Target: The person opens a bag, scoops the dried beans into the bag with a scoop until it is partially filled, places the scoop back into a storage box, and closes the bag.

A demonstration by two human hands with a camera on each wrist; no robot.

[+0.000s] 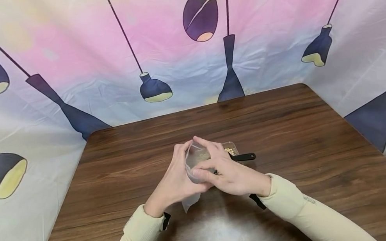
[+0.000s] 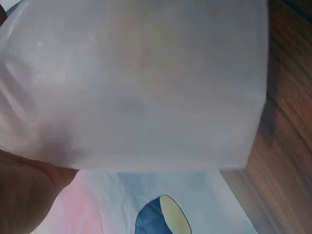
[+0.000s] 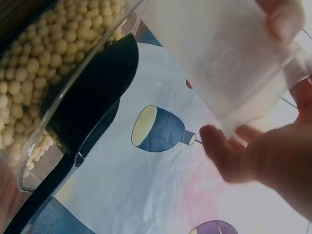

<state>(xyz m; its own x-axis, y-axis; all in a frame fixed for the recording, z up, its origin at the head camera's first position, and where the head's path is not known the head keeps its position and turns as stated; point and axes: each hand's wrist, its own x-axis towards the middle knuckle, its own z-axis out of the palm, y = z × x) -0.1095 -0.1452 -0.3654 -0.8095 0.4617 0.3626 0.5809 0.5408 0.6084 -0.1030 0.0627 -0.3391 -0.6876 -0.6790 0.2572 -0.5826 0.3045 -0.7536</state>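
Note:
A translucent plastic bag (image 1: 197,157) is held up over the table between both hands, its mouth spread wide toward the head camera. My left hand (image 1: 176,179) grips its left side, with thumb and fingers curved round the rim. On the other side my right hand (image 1: 228,170) holds the rim, thumb and index finger set apart. In the left wrist view the frosted bag (image 2: 146,97) fills most of the picture. Beside the right hand, in the right wrist view, pale round soybeans (image 3: 53,53) fill a clear container (image 3: 73,90), and a black scoop (image 3: 92,92) lies across its edge.
The brown wooden table (image 1: 129,150) extends around the hands. Behind it hangs a fabric backdrop (image 1: 179,59) printed with lamps. The scoop's black handle (image 1: 246,157) sticks out to the right past the container.

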